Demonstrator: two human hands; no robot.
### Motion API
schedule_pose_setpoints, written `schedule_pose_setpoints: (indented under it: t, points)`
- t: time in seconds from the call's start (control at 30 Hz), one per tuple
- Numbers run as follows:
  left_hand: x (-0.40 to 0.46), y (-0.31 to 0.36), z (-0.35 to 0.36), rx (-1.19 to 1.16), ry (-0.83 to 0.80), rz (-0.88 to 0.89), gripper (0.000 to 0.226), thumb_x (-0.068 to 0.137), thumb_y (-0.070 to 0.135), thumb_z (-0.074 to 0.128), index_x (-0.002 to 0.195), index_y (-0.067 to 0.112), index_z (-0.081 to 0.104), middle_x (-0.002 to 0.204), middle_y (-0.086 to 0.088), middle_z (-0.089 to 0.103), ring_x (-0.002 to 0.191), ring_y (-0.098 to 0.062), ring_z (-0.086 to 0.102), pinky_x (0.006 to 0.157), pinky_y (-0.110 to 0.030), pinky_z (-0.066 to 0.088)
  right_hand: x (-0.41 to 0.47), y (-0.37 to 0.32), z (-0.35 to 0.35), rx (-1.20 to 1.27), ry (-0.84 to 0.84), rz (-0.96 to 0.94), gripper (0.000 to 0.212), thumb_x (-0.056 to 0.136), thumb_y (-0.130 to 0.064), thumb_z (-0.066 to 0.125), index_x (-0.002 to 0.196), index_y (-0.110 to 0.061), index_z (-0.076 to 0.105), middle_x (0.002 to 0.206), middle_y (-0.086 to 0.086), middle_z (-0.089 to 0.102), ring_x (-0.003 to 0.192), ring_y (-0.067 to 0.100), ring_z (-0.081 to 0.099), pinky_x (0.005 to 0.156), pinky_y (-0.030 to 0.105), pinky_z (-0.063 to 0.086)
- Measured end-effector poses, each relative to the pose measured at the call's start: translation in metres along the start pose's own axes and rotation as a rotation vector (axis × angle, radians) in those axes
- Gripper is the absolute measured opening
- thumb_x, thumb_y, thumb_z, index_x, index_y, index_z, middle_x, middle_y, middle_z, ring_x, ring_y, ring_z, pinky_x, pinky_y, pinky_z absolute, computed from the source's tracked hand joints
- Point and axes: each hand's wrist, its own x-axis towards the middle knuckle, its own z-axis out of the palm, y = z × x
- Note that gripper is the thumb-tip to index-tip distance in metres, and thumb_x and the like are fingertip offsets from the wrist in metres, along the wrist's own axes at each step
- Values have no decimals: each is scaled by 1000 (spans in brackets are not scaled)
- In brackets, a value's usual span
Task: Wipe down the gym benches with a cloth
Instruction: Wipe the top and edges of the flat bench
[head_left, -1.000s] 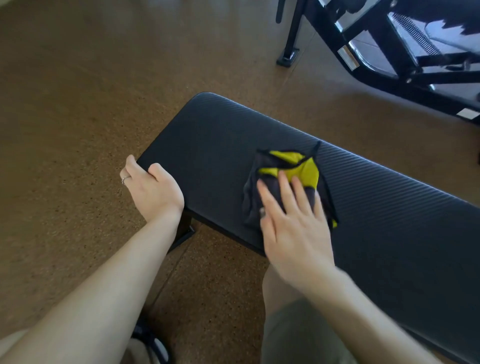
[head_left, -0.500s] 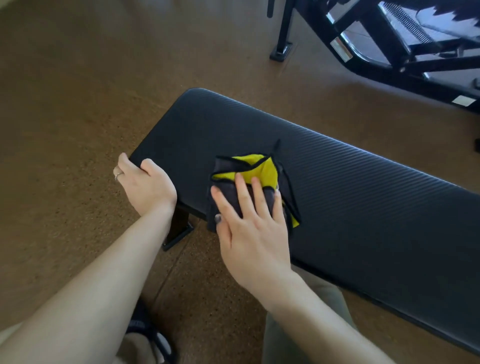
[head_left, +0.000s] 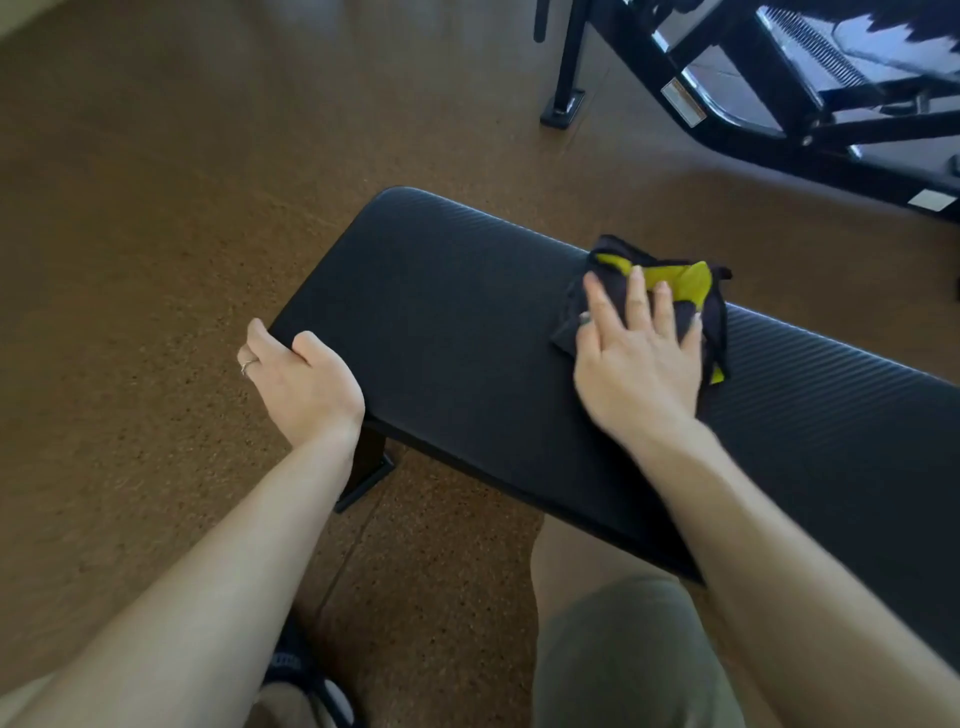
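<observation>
Mid-wipe: right hand (head_left: 636, 358) presses cloth (head_left: 685, 283) flat on bench (head_left: 457, 332), left hand (head_left: 304, 382) braces bench end.

Cloth (black/yellow, bunched) sits on the padded surface, toward the bench's far edge, well apart from the near end where the left hand is. Right fingers (head_left: 638, 299) straight and spread on the cloth, pressing, not pinching. Left fingers curl over the bench end, gripping the pad edge. Judgement: do it well by holding the palm flat with even pressure, running overlapping passes along the ribbing, covering both long edges and the end under the left hand. Bunched cloth wipes a narrow strip; flatten it. Black frame (head_left: 727, 104) beyond the bench is likely next.
</observation>
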Motion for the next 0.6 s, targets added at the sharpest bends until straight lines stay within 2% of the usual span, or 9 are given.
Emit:
schedule_pose_setpoints:
  t: [0.1,0.17,0.27,0.33,0.43,0.5,0.6]
  points:
    - [2,-1,2,-9,9,2,55,104,23,29,158,9,27,162,-13,26,141,-26,37,95,-26,32,-66,-29,13,-50,63,-207,57,106,-45,23,162,-40,29,172,7,23,158,33,20,126,62,11]
    - [3,-2,3,-6,6,-2,55,104,24,29,158,10,26,163,-13,26,142,-26,38,96,-26,34,-104,-30,19,-60,29,-331,54,109,-45,23,162,-41,28,172,4,23,160,30,17,127,60,11]
    - [3,-4,2,-8,-3,-1,56,103,24,29,157,10,27,163,-13,26,142,-27,38,101,-33,40,-84,-10,15,-87,-12,-436,52,108,-46,27,159,-44,33,171,1,27,158,27,23,127,54,15]
    - [3,-3,2,-13,-8,-3,56,103,23,29,157,9,27,162,-13,26,140,-27,40,96,-29,35,-36,-5,7,-110,36,-412,53,106,-46,26,158,-46,34,171,0,26,157,26,24,126,51,14]
    - [4,-2,2,-16,-8,-6,56,103,22,30,157,8,27,162,-13,27,140,-28,39,94,-29,31,24,-23,0,-30,-63,-214,54,108,-49,16,162,-48,15,175,-3,6,161,24,4,129,54,1]
    - [5,-4,2,-19,-9,-9,56,103,23,30,157,9,27,162,-13,26,138,-28,41,95,-31,35,19,-33,4,-17,-52,-181,55,108,-48,14,163,-46,12,175,-1,4,161,25,1,128,57,0]
    - [4,-3,1,-30,-11,-6,56,103,23,30,157,9,27,162,-12,27,137,-28,42,95,-33,38,-44,-26,11,-60,53,-269,55,108,-46,17,163,-42,24,173,3,18,160,27,14,128,57,11]
